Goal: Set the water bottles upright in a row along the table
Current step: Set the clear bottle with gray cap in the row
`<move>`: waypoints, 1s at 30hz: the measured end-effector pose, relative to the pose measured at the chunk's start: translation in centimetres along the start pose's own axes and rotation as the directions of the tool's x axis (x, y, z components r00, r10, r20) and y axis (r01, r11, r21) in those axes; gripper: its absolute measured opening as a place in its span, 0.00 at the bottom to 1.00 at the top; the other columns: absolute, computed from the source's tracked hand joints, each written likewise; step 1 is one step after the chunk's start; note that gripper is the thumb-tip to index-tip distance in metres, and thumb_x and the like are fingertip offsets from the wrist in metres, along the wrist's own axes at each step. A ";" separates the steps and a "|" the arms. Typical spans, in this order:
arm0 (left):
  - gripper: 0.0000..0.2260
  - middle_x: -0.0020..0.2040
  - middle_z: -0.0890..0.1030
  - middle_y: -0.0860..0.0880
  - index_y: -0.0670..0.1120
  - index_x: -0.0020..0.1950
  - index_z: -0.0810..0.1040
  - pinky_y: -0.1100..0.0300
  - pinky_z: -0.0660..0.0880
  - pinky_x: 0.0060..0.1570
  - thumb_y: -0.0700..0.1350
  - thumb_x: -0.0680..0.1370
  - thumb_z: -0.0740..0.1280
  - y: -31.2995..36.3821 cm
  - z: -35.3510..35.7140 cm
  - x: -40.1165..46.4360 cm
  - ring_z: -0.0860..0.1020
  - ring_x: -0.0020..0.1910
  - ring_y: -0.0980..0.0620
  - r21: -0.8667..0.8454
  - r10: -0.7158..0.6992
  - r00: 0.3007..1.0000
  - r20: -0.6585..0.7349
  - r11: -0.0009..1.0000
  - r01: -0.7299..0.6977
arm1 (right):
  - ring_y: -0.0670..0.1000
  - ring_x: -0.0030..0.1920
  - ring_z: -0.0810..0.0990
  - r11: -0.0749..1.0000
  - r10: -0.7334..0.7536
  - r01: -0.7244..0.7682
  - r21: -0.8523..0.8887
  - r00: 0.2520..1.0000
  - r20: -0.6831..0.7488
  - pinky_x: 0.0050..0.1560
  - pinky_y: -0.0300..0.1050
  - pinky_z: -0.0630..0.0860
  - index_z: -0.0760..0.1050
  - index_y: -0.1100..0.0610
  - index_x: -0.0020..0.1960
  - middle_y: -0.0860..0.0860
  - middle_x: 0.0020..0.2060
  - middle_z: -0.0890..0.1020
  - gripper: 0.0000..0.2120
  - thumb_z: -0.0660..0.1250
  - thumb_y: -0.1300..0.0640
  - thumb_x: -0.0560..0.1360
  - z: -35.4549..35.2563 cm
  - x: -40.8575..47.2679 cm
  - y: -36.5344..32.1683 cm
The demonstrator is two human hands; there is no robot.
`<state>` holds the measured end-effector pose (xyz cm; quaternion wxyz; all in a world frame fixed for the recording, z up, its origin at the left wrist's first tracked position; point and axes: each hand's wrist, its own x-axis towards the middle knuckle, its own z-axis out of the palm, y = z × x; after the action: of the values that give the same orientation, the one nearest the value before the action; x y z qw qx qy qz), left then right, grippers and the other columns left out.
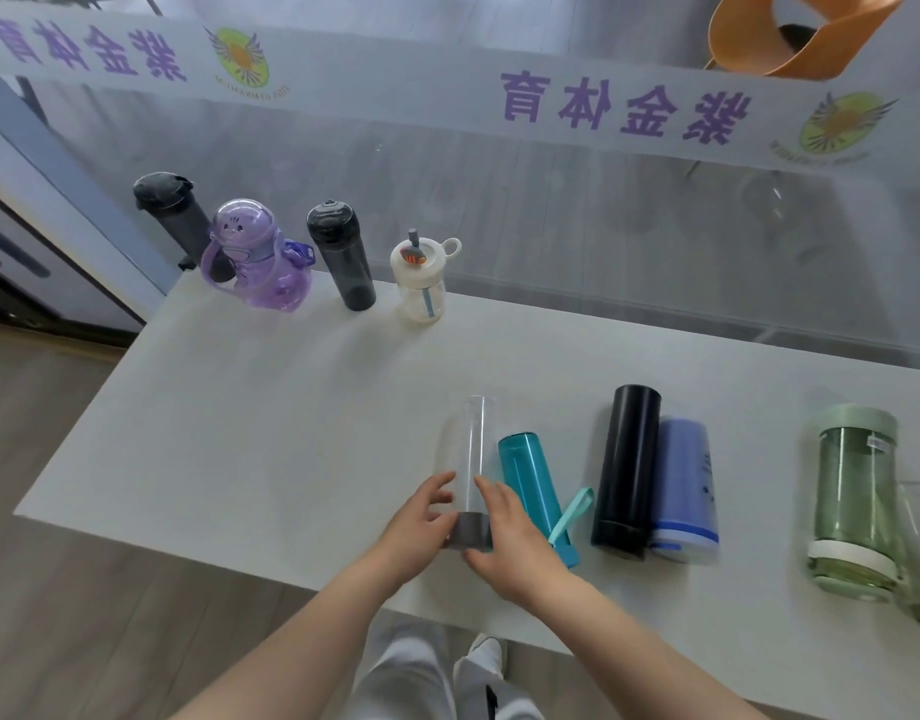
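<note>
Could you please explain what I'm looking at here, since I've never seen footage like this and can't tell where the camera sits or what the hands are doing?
There is no machine: a person wears one wide-angle camera on the head, looking down at their own bare hands. The white table runs along a glass wall. Four bottles already stand in a row at the back: a dark bottle, a purple bottle, a dark grey bottle and a small white bottle. Nearer, lying flat, are a teal bottle, a black bottle, a blue bottle and a green bottle. The left hand and right hand close around the capped end of a clear bottle, which is also lying down.
</note>
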<state>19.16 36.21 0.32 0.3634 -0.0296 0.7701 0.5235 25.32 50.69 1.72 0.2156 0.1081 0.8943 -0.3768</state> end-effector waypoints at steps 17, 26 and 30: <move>0.27 0.67 0.69 0.56 0.66 0.63 0.70 0.66 0.75 0.59 0.34 0.77 0.66 3.2 -1.2 -1.0 0.72 0.65 0.57 0.117 0.330 0.943 0.033 0.936 -0.332 | 0.42 0.45 0.81 0.955 0.041 0.017 0.297 0.981 -0.191 0.47 0.37 0.76 0.66 0.52 0.73 0.49 0.59 0.79 0.34 0.62 0.34 0.74 -6.1 -1.3 -2.2; 0.25 0.63 0.75 0.62 0.72 0.62 0.67 0.58 0.71 0.65 0.47 0.75 0.72 5.7 0.8 1.7 0.73 0.64 0.58 0.167 0.406 0.914 -0.016 0.902 -0.398 | 0.48 0.46 0.82 0.890 0.093 -0.005 0.456 0.981 -0.171 0.49 0.45 0.82 0.69 0.54 0.67 0.47 0.56 0.79 0.26 0.60 0.38 0.77 -9.4 0.6 -3.4; 0.24 0.64 0.76 0.57 0.73 0.58 0.67 0.59 0.77 0.58 0.51 0.71 0.71 6.6 1.0 2.5 0.77 0.60 0.58 0.148 0.404 0.914 -0.032 0.907 -0.395 | 0.45 0.47 0.81 0.972 -0.079 0.139 0.187 0.952 -0.295 0.49 0.39 0.76 0.59 0.44 0.72 0.40 0.60 0.72 0.33 0.69 0.39 0.72 -9.6 0.4 -3.2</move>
<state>15.05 40.86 3.80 0.2256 0.1376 0.8052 0.5309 20.88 55.43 9.47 0.0507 0.1332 0.8769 -0.4592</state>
